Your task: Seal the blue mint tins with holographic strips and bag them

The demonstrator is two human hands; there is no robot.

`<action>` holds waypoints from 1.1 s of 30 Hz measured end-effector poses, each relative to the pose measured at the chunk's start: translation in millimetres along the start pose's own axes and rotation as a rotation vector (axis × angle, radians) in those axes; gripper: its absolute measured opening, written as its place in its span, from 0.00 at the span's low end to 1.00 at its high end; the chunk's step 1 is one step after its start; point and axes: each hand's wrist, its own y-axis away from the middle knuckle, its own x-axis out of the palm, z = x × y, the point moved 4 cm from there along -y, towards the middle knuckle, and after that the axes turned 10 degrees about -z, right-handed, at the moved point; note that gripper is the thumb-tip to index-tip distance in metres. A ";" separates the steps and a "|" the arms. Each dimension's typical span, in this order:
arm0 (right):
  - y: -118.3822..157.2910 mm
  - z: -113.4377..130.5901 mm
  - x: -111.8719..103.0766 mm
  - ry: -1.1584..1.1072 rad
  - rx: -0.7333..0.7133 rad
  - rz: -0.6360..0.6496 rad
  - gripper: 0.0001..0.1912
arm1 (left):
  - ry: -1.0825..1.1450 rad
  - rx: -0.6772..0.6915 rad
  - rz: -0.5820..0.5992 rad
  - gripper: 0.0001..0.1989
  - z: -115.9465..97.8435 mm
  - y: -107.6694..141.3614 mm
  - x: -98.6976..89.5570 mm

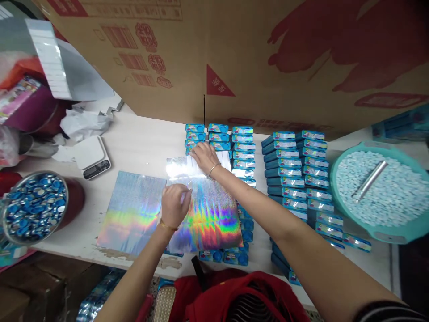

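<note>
Over the shiny rainbow sheet (214,223), my left hand (174,205) is closed in a pinch, with a small pale bit at its fingertips too small to identify. My right hand (205,157) reaches across to the sheet's far edge, beside the blue boxes (218,137). Its fingers are bent together, and what they hold, if anything, is hidden. The sheet lies over part of the box rows. A second silvery sheet (134,210) lies flat to the left.
More blue boxes (284,172) stand in rows at the right, before a teal basin (363,150) of pale pieces with a metal scoop (370,181). At the left are a white scale (90,156) and a pot (72,201) of blue caps. A large carton (187,67) stands behind.
</note>
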 end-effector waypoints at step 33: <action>270.2 -100.6 -89.4 -0.150 0.508 -0.120 0.09 | -0.007 -0.374 0.116 0.04 -126.7 83.6 120.2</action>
